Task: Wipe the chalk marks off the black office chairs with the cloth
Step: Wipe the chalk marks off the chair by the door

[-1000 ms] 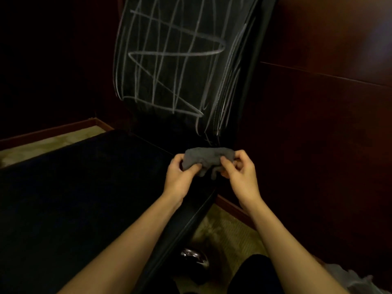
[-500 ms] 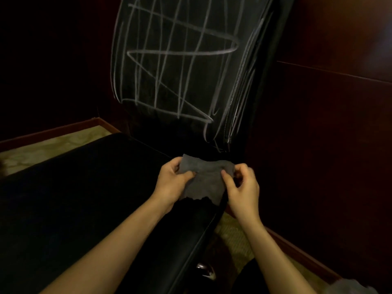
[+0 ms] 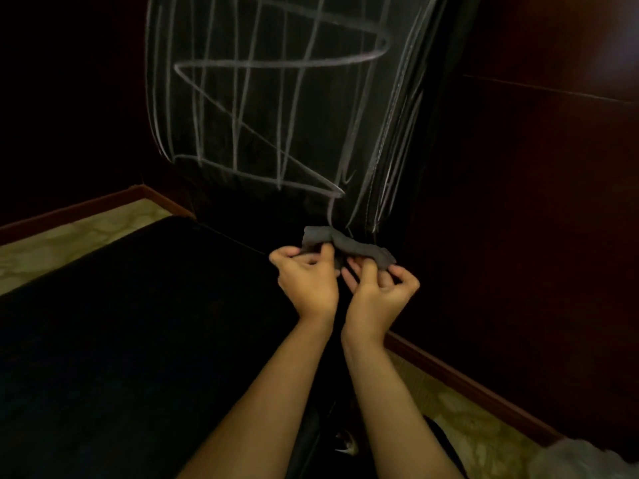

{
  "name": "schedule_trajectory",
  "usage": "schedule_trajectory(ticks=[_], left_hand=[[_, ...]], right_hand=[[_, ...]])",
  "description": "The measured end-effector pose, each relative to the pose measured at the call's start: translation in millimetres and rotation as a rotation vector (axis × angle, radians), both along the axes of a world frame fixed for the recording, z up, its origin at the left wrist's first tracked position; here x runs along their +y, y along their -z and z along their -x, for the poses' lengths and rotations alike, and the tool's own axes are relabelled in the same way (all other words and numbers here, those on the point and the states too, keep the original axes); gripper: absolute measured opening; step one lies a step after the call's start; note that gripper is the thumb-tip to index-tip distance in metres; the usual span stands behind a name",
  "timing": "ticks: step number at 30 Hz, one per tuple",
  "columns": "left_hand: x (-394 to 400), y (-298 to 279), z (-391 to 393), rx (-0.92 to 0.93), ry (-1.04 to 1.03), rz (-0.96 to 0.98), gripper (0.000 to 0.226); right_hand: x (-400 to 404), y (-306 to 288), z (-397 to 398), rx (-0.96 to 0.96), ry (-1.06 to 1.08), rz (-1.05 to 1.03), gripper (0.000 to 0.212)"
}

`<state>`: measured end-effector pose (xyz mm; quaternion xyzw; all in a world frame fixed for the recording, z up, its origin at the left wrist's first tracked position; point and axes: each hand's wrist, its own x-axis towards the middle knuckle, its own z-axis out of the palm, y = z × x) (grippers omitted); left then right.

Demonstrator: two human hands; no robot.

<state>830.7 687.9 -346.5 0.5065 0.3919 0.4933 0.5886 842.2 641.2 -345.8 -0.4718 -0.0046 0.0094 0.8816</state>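
A: What differs from half a second ago?

B: Before, you held the cloth (image 3: 345, 245) spread flat between your hands. Now it is bunched into a narrow roll. Your left hand (image 3: 307, 281) pinches its left end, your right hand (image 3: 378, 288) pinches the right end, and the hands are almost touching.

A: Where is it?

B: Just in front of the lower backrest (image 3: 276, 98) of the black chair, under the chalk marks (image 3: 262, 63), which are not yet wiped. The seat (image 3: 138, 323) lies to your left. On the right, the dark wood wall (image 3: 536, 202) stands near, with a strip of carpet (image 3: 466, 426) between.
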Motion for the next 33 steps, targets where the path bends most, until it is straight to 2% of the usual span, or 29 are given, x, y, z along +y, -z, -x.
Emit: schedule_trajectory(ticks=[2,3,6,9,11,14,17,20,24,26,30,33], left_hand=[[1.5,1.1,-1.1,0.052,0.068,0.123,0.015],[3.4,-0.4,0.4,0.066,0.148,0.162,0.014],[10.0,-8.2,4.4,-0.004,0.376,0.249,0.018],[12.3,-12.5,4.4,-0.119,0.466,0.264,0.015],[17.9,-9.6,0.3,-0.092,0.446,0.171,0.013],[32.2,-2.0,-9.1,0.047,0.337,-0.082,0.007],[45.3,-0.8,-8.5,0.145,0.265,-0.205,0.025],[71.0,3.1,-3.5,0.177,0.127,-0.153,0.024],[92.0,-3.0,-10.5,0.070,0.023,-0.079,0.013],[86.3,-7.0,-22.1,0.046,0.032,-0.046,0.014],[64.5,-3.4,-39.9,0.066,0.183,0.014,0.008],[68.6,-0.2,-39.5,0.002,0.226,0.006,0.010]], right_hand=[[4.0,-1.8,1.2,0.195,-0.013,-0.106,0.031],[5.4,-2.2,0.4,0.243,-0.038,-0.090,0.030],[9.1,-4.2,-2.5,0.226,-0.127,-0.020,0.022],[9.5,-5.3,-3.4,0.168,-0.121,-0.008,0.017],[11.0,-5.8,-6.2,0.128,-0.085,0.068,0.014],[23.0,-8.5,-10.5,0.138,-0.018,0.127,0.014],[41.8,-12.8,-12.3,0.175,-0.034,0.106,0.017],[65.2,-10.4,-15.2,0.156,-0.117,0.232,0.017],[89.3,-19.1,-20.8,0.125,-0.208,0.264,0.016],[84.2,-21.3,-30.8,0.136,-0.184,0.249,0.014],[63.8,-18.5,-62.8,0.069,-0.039,0.324,0.013],[75.3,-21.3,-67.0,0.033,-0.040,0.273,0.015]])
